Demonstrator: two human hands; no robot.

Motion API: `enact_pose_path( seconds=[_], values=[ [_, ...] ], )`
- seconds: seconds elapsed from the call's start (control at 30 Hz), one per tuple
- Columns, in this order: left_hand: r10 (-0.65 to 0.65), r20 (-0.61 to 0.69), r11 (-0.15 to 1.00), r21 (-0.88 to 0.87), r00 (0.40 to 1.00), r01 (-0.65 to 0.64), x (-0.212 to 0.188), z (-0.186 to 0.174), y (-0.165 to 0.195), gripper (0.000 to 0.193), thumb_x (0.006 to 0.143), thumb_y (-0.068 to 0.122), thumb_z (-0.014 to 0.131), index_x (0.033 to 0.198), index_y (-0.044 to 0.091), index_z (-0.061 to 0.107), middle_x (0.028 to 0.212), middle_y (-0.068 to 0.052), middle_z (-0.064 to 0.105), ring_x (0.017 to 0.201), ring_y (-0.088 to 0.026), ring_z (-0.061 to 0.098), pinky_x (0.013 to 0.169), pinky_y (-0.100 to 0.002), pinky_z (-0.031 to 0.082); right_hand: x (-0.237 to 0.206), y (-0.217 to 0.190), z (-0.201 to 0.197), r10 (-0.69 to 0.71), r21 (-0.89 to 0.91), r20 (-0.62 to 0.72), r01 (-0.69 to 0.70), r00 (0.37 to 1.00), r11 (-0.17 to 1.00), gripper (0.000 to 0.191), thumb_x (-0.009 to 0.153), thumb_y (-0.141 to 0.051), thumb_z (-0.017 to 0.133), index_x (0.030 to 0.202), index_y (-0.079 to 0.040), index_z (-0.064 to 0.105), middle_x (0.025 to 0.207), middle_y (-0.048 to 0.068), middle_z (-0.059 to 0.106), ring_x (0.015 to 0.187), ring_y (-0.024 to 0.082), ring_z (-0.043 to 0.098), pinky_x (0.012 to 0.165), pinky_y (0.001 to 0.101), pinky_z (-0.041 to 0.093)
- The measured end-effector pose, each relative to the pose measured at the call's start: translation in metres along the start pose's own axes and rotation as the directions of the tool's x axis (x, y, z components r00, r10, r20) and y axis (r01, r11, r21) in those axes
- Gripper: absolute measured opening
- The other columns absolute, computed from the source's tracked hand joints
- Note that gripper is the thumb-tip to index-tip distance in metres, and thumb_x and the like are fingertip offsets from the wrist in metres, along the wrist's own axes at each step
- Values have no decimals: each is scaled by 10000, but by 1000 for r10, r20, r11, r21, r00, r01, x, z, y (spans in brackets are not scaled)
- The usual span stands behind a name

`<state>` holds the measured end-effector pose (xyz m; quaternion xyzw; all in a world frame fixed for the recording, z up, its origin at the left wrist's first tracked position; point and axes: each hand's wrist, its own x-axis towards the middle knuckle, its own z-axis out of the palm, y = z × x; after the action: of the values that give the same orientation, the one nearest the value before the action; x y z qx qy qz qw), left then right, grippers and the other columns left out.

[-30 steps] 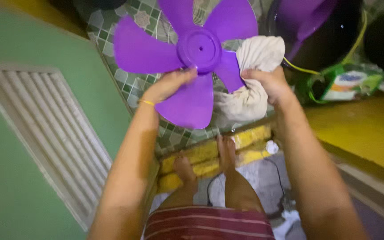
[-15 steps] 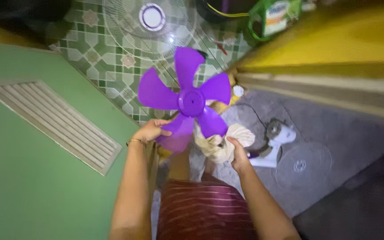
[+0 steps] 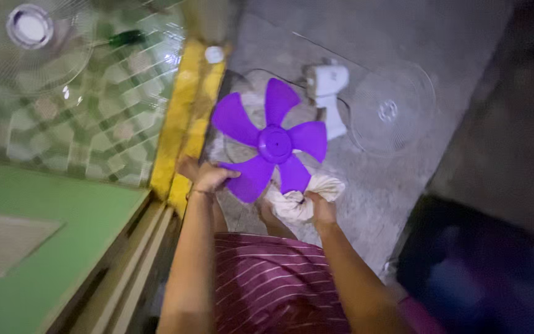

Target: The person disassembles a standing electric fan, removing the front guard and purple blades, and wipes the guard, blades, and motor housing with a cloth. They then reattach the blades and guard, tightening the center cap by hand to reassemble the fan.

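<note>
Five purple blades radiate from the hub of a plastic fan blade (image 3: 271,145), which is held up over a grey concrete floor (image 3: 403,179) near the middle of the view. One blade at seven o'clock from the hub is pinched by the left hand (image 3: 210,178), its fingers closed together on the blade's edge. A bunched white cloth (image 3: 304,199) is clamped in the right hand (image 3: 320,209) at five o'clock from the hub, pressed against the neighbouring blade. A white fan motor housing (image 3: 329,93) is seen at one o'clock, just beside a round wire fan guard (image 3: 392,109) lying flat at two o'clock. A yellow step edge (image 3: 185,117) is seen at nine o'clock, with green patterned tiles (image 3: 94,105) beyond it.
</note>
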<state>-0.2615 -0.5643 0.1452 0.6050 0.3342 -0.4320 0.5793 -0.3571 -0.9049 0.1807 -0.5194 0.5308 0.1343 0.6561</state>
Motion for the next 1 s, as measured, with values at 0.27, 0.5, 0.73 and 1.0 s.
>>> enact_pose_path(
  seconds=[0.27, 0.5, 0.73, 1.0],
  values=[
    [289, -66, 948, -114, 955, -295, 58, 214, -1, 155, 763, 97, 831, 905, 95, 768, 790, -26, 759, 684, -128, 680, 607, -284, 536, 49, 17, -175, 1, 199, -284, 58, 959, 978, 380, 798, -117, 765, 1153, 11, 718, 1202, 69, 716, 1123, 210, 655, 991, 351, 493],
    [379, -253, 902, 315, 890, -295, 109, 359, 22, 157, 783, 139, 831, 884, 31, 777, 759, -77, 759, 633, -166, 695, 611, -311, 555, 113, 1, -237, -70, 336, -421, 228, 904, 914, 440, 765, -66, 748, 1199, -52, 679, 1220, 37, 687, 1131, 196, 641, 1003, 354, 487],
    [286, 83, 958, -55, 955, -282, 192, 472, 57, 411, 806, 38, 752, 1214, 88, 726, 1023, -66, 769, 839, -137, 695, 746, -282, 582, 244, -49, -252, -62, 670, -236, 209, 970, 712, 477, 780, -87, 722, 1243, -29, 627, 1222, 90, 652, 1114, 269, 661, 1021, 438, 514],
    [604, 207, 732, 238, 770, -638, 282, 547, 82, 873, 801, 165, 865, 1522, 22, 392, 1513, -173, 513, 1380, -283, 484, 1123, -398, 405, 398, -103, -264, -180, 311, -452, 343, 874, 886, 512, 850, -26, 690, 1328, 100, 556, 1358, 181, 607, 1148, 277, 604, 985, 377, 485]
  ],
)
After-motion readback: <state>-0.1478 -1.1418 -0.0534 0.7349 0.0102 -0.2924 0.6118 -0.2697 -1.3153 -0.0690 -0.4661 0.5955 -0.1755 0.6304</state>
